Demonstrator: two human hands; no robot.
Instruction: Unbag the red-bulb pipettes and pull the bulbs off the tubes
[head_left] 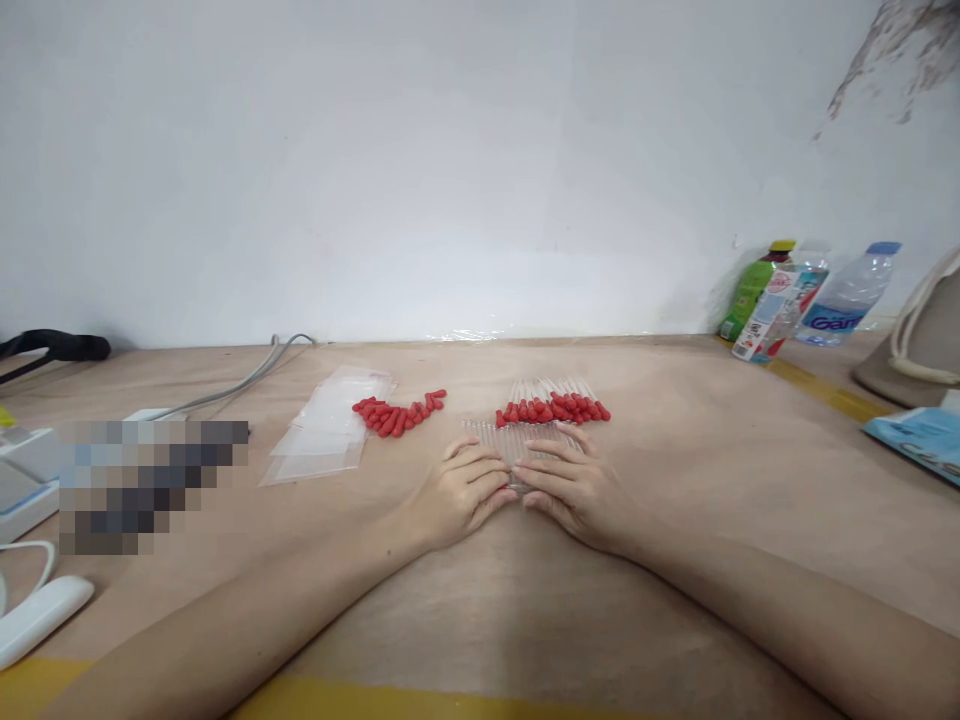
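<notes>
A row of clear glass tubes [511, 438] lies side by side on the table in front of me. Over its left part rests my left hand [466, 492], fingers stretched out and lying on the tubes. My right hand [574, 485] covers the right part in the same way, its fingers slightly spread. The two hands almost meet at the near ends of the tubes. Just beyond them lie several glass droppers with red rubber bulbs [553, 407], bulbs toward me and thin tips toward the wall. Loose red bulbs [397, 417] form a curved pile to the left.
Flat clear plastic bags [319, 440] overlap left of the loose bulbs. A grey cable [240, 385] runs to a white power strip [34, 470] at far left. Drink bottles [780, 305] stand against the wall at right, near a blue packet [919, 440].
</notes>
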